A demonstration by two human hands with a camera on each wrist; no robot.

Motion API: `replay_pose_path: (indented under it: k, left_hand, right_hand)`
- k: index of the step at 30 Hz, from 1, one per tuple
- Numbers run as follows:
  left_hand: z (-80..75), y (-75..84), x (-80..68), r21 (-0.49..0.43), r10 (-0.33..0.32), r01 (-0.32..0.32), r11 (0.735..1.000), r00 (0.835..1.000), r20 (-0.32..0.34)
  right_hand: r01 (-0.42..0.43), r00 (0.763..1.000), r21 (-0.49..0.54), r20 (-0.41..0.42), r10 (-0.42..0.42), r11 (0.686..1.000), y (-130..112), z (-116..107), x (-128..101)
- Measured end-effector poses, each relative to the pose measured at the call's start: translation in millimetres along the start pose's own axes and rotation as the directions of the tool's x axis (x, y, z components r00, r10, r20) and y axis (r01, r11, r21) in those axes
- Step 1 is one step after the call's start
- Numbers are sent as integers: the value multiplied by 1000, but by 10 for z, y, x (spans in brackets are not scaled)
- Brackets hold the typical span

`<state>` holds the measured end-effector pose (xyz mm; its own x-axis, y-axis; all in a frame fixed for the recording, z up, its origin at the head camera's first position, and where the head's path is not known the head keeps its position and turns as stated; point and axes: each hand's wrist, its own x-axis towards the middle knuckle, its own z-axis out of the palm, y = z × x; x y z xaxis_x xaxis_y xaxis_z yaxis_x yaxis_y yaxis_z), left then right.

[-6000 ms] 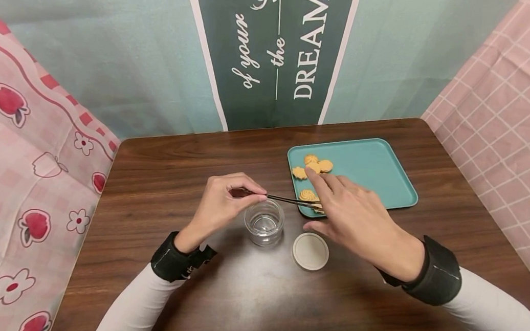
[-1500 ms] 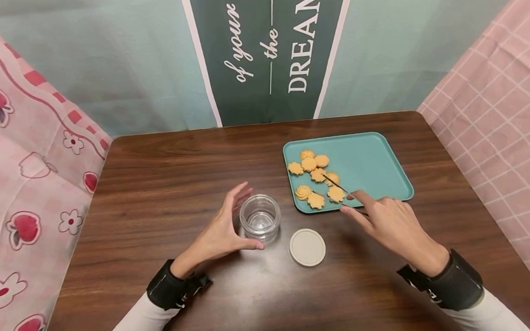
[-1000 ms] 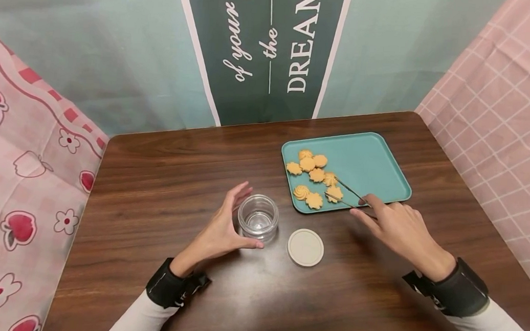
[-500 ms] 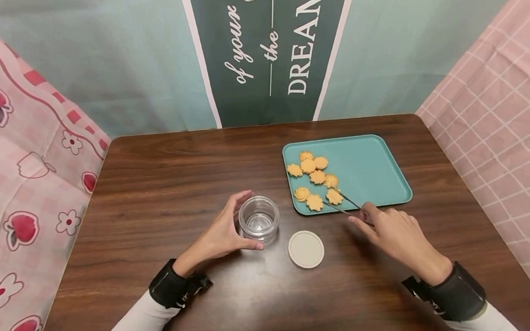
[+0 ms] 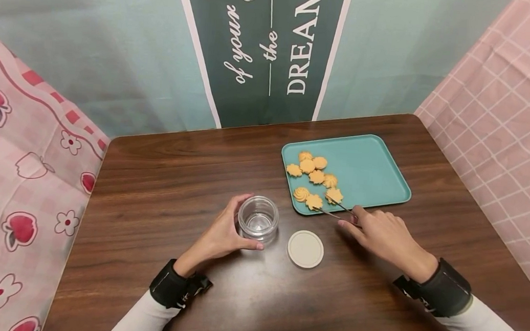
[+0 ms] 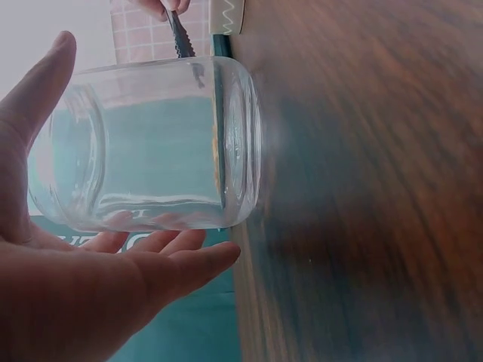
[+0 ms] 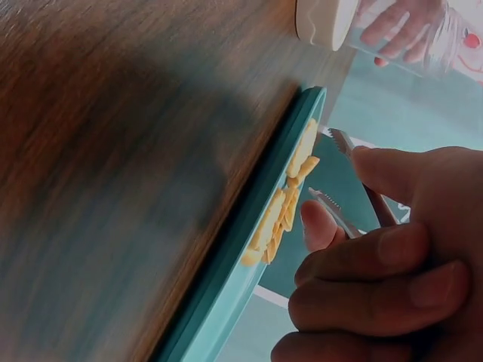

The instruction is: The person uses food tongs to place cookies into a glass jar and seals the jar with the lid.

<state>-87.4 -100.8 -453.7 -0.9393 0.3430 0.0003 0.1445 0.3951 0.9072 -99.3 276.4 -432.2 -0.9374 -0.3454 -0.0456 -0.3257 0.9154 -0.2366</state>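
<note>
Seven biscuits (image 5: 316, 177) lie on the near left part of a teal tray (image 5: 375, 168) on the counter (image 5: 176, 180). The right hand (image 5: 378, 232) pinches tweezers (image 5: 335, 210) between thumb and forefinger, their tips spread on either side of the two nearest biscuits. The left hand (image 5: 220, 234) cups an upright glass jar (image 5: 258, 220), its fingers (image 6: 170, 264) loosely curved round the side. A white lid (image 5: 305, 249) lies just beside the jar.
</note>
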Motion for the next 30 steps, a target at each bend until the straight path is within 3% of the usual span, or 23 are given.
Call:
replay_pose_path:
  k: [10, 30]
  left_hand:
    - [2, -22, 5, 41, -8, 8, 999, 1000, -5]
    - [20, -23, 19, 29, -44, 44, 999, 999, -1]
  right_hand:
    - [-17, 999, 21, 28, 16, 1000, -30, 41, 20]
    - [-18, 999, 16, 30, 17, 1000, -96, 91, 78]
